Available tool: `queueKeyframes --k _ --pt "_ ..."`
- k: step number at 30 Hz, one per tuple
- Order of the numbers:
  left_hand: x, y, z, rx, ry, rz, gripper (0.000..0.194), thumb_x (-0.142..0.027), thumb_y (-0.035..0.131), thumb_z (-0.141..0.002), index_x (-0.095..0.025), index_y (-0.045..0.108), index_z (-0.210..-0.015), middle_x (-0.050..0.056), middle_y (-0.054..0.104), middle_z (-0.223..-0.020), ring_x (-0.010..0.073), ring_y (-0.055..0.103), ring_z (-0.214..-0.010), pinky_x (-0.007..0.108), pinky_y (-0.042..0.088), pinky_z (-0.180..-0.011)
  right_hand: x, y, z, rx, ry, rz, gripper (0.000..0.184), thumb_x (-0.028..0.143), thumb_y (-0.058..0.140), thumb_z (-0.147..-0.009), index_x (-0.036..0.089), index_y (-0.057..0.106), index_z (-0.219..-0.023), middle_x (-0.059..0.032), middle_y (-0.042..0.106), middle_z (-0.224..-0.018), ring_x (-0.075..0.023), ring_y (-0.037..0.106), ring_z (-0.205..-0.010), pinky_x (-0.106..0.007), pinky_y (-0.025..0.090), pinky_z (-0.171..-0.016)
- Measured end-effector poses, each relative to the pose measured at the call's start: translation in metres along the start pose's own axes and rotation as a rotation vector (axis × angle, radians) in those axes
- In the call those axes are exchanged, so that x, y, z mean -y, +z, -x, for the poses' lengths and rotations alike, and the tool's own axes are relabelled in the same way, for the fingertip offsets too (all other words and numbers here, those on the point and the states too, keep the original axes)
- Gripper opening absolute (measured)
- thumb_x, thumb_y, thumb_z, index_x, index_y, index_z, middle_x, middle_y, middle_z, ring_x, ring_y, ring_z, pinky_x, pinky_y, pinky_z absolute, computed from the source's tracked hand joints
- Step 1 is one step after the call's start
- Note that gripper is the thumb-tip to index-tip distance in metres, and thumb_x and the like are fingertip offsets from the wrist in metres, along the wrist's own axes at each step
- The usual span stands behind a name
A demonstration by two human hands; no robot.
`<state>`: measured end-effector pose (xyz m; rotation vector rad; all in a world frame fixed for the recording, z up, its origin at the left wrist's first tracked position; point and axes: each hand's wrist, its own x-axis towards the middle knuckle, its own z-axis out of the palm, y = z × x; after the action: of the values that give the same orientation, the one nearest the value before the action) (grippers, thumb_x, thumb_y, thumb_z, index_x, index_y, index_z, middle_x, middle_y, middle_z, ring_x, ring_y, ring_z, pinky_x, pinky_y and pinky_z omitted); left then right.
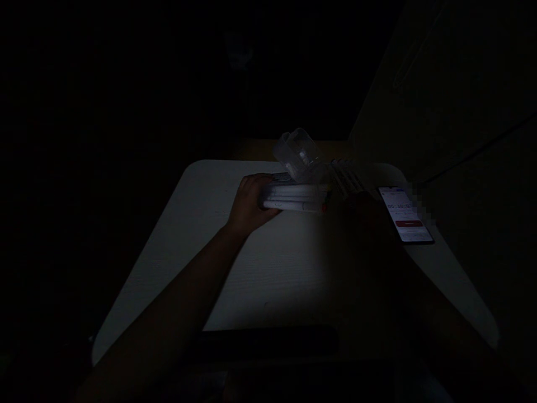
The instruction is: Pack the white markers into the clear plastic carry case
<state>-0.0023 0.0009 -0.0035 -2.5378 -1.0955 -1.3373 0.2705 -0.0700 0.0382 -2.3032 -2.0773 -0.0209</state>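
Observation:
The scene is very dark. My left hand [248, 205] curls round the left ends of a bundle of white marker pens [293, 198] lying on a pale table [201, 252]. A clear plastic pen case [298, 152] stands tilted just behind the bundle. More white pens [346, 176] lie fanned to the right of the case. My right hand [363, 210] is a dark shape at the right end of the bundle; its fingers do not show.
A lit phone [405, 214] lies face up on the table's right side, beyond my right hand. A dark bar-shaped object [268, 341] lies along the near table edge. A cable [478, 148] runs off to the right.

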Motion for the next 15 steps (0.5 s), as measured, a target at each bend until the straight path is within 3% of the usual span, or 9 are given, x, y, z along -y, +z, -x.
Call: queueKeyframes --k 5,15 --pt "0.0005 0.0003 0.0001 0.016 -0.021 -0.013 0.063 -0.047 0.073 -0.064 -0.024 0.047 -0.116 0.009 0.062 -0.117 0.0278 0.057 -0.109 0.046 0.045 -0.093 0.0010 -0.0019 0.0008 0.022 0.041 -0.040 0.039 0.025 0.041 -0.088 0.014 0.058 -0.121 -0.0146 0.063 -0.117 -0.0278 0.063 -0.101 -0.039 0.048 -0.084" --pt "-0.0001 0.0003 0.0004 -0.003 -0.009 0.018 0.063 -0.046 0.074 -0.064 -0.024 0.047 -0.116 0.008 0.062 -0.117 0.0270 0.057 -0.109 0.045 0.045 -0.093 -0.0085 0.0025 0.0034 -0.093 0.031 -0.150 0.043 0.025 0.041 -0.086 0.011 0.059 -0.123 -0.0162 0.061 -0.120 -0.0284 0.060 -0.106 -0.042 0.047 -0.092"
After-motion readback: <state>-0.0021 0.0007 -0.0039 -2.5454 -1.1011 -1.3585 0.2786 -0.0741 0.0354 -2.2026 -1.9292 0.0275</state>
